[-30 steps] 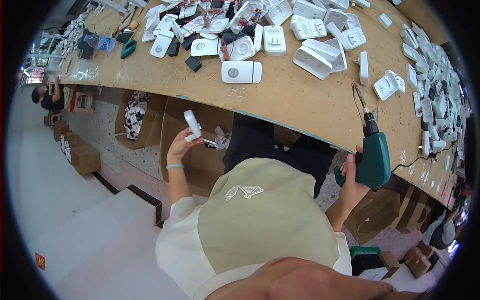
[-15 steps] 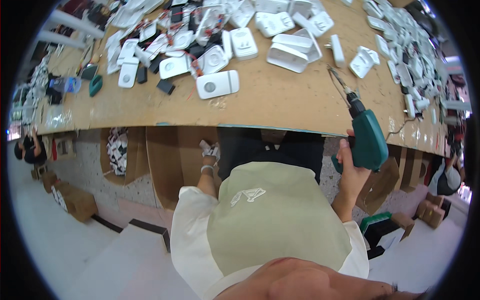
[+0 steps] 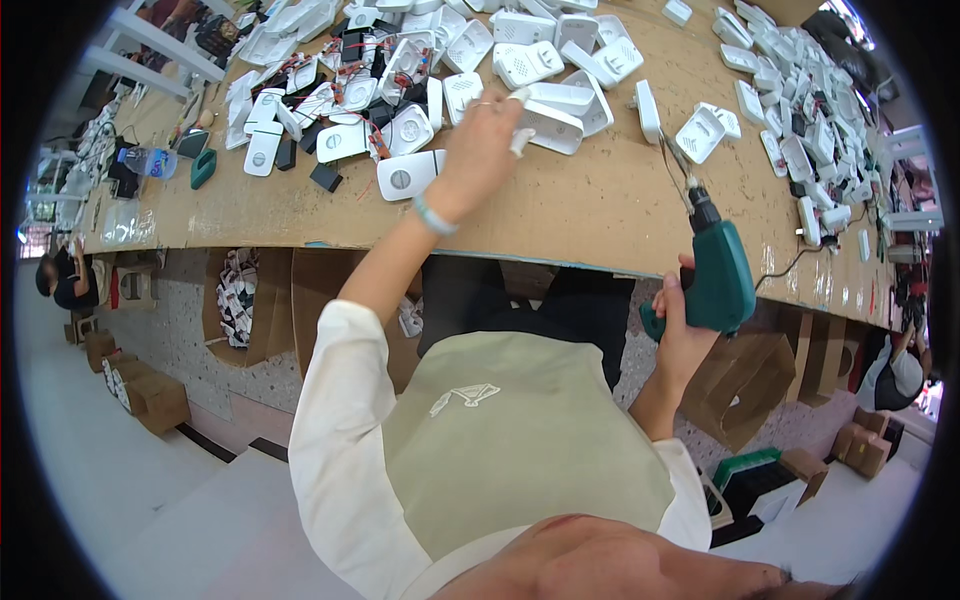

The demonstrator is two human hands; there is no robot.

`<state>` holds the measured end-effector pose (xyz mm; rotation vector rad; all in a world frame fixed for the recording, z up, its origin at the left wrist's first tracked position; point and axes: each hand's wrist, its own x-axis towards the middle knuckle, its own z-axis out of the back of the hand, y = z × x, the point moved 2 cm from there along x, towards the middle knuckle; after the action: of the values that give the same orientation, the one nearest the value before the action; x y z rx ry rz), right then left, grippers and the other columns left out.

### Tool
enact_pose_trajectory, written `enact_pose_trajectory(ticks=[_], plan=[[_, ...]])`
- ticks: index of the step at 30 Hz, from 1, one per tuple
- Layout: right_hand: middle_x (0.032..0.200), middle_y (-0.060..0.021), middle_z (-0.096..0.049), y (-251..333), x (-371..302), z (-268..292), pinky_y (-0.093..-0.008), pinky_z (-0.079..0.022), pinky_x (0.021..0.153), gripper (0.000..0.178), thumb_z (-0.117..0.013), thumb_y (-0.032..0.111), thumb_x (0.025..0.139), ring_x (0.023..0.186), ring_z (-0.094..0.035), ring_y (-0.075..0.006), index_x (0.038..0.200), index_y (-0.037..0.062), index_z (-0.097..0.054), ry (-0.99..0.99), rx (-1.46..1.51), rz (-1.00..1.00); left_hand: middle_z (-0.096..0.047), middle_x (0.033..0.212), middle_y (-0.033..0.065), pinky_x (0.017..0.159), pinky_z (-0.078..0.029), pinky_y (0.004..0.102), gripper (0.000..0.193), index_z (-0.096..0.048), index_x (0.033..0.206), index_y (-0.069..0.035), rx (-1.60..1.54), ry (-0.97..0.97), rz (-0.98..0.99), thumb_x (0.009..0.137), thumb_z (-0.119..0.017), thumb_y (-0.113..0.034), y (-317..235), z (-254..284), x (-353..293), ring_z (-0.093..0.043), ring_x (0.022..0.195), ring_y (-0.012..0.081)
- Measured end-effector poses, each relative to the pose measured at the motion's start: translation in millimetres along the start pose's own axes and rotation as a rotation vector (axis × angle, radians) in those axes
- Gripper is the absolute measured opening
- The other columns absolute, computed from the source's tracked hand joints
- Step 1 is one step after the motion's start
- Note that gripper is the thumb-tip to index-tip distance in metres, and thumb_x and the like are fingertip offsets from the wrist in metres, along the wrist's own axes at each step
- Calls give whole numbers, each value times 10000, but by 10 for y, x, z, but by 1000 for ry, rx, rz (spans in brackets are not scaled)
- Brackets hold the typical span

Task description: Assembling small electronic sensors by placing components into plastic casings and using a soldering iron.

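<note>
My left hand (image 3: pixel 480 160), white covers on some fingertips, reaches over the table with its fingers apart. Under and beside its fingertips lies an open white plastic casing (image 3: pixel 553 128); whether they touch it I cannot tell. A white casing with a grey round part (image 3: pixel 402 178) lies just left of my left wrist. My right hand (image 3: pixel 685 325) is wrapped round the handle of a green electric screwdriver (image 3: pixel 722 270). The tool points away from me over the table's near edge, its bit close to a narrow white casing (image 3: pixel 647 110) standing there.
Across the brown tabletop (image 3: pixel 590 210) spreads a heap of white casings with black blocks and red wires (image 3: pixel 355 90). More white casings (image 3: pixel 800 130) cover the right side. Cardboard boxes (image 3: pixel 735 390) stand below the edge. Other people sit far left (image 3: pixel 72 275) and far right (image 3: pixel 893 375).
My left hand has risen from below the table edge, near a cardboard box, to above the white casings. The right hand, with the screwdriver, has shifted slightly left in the picture.
</note>
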<state>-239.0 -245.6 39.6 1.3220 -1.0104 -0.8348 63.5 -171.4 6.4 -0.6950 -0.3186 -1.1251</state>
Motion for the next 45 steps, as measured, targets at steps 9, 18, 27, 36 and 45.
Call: enact_pose_trajectory(ticks=[9, 18, 27, 36, 45], plan=[[961, -66, -634, -66, -20, 142, -215, -417, 524, 280, -641, -48, 917, 580, -499, -60, 1191, -42, -584, -89, -36, -24, -543, 1045, 263, 762, -524, 513, 314, -502, 1146, 33, -138, 212, 199, 864, -625, -33, -344, 62, -389, -620, 933, 454], [1103, -98, -625, -114, 118, -11, -228, -432, 554, 345, -626, -55, 919, 615, -492, -73, 1254, -29, -546, 1, 17, -46, -589, 1147, 189, 883, -529, 361, 683, -436, 1285, 74, -444, -355, 854, 839, -826, -265, 645, 571, -1139, -627, 1031, 271], [957, -53, -608, -306, 84, 136, -227, -399, 561, 283, -650, 7, 939, 599, -438, -69, 1212, -11, -581, 62, 42, -36, -695, 814, 40, 653, -521, 248, 190, -683, 955, -24, -480, -592, 769, 826, -808, -86, 985, 549, -973, -637, 721, 97], [915, -40, -588, -174, 67, 96, -227, -396, 548, 280, -644, 7, 942, 588, -434, -65, 1212, -16, -573, 27, 13, 1, -639, 1041, 134, 792, -550, 272, 667, -413, 1261, -5, -878, -902, 778, 738, -820, 68, 1152, 624, -796, -653, 920, 169], [1025, -75, -628, -146, 35, 25, -231, -411, 553, 302, -641, -26, 919, 607, -487, -70, 1213, -40, -574, 10, 24, 5, -650, 1009, 106, 786, -493, 354, 417, -742, 1050, -22, -460, -536, 893, 784, -865, -319, 1272, 426, -788, -596, 907, 209]])
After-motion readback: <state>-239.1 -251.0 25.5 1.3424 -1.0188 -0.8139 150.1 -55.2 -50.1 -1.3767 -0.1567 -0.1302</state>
